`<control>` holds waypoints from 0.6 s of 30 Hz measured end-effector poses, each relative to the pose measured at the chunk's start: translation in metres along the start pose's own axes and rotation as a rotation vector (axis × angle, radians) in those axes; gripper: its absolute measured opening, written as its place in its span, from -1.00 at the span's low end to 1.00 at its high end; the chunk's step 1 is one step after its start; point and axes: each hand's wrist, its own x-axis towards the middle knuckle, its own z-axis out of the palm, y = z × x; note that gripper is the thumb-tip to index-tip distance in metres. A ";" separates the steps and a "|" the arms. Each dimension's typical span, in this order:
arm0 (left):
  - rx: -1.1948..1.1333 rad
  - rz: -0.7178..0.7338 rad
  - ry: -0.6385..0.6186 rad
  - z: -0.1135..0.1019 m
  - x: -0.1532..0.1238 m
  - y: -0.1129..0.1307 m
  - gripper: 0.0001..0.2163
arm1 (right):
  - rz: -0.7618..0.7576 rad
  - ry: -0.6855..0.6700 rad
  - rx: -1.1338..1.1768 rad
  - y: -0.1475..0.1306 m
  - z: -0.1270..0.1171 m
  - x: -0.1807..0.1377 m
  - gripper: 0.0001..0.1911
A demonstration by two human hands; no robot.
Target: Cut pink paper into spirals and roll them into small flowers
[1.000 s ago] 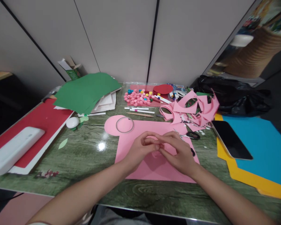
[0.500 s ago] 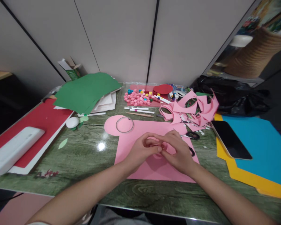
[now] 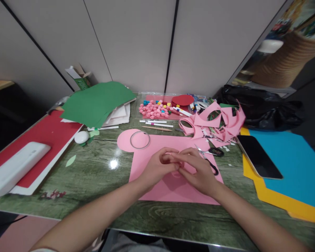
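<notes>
My left hand (image 3: 157, 168) and my right hand (image 3: 201, 173) meet above a large pink paper sheet (image 3: 141, 164). Between their fingertips they grip a small piece of pink paper (image 3: 176, 173), mostly hidden by the fingers, so its shape is unclear. Fingers of both hands are curled and touching. Right beside my right hand lie scissors (image 3: 214, 168) with black handles, blades apart. A thin metal ring (image 3: 131, 139) rests at the sheet's upper left corner, partly over a round pink paper piece (image 3: 123, 140).
Pink paper offcuts (image 3: 207, 120) heap behind the scissors. A clear tray (image 3: 141, 96) holds small folded pink pieces (image 3: 154, 111); pens (image 3: 159, 124) lie before it. Green paper (image 3: 97, 101) and a white device (image 3: 21, 168) are left; a phone (image 3: 259, 157) lies right on blue paper (image 3: 299, 161).
My right hand's fingers have shifted slightly over the pink paper, turning a little. More of the scissors shows now. Both hands stay in nearly the same place.
</notes>
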 end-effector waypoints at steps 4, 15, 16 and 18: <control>-0.017 -0.018 0.028 0.003 -0.002 0.002 -0.72 | 0.055 0.041 0.005 0.001 0.001 -0.002 -0.49; -0.057 -0.039 0.060 0.010 -0.003 0.004 -0.75 | 0.023 0.074 0.010 0.001 0.001 -0.001 -0.47; -0.065 -0.037 0.065 0.010 -0.003 0.004 -0.75 | 0.025 0.078 0.014 0.001 0.001 -0.001 -0.46; -0.080 -0.032 0.074 0.010 -0.003 0.004 -0.75 | 0.032 0.082 0.020 0.001 0.000 -0.002 -0.45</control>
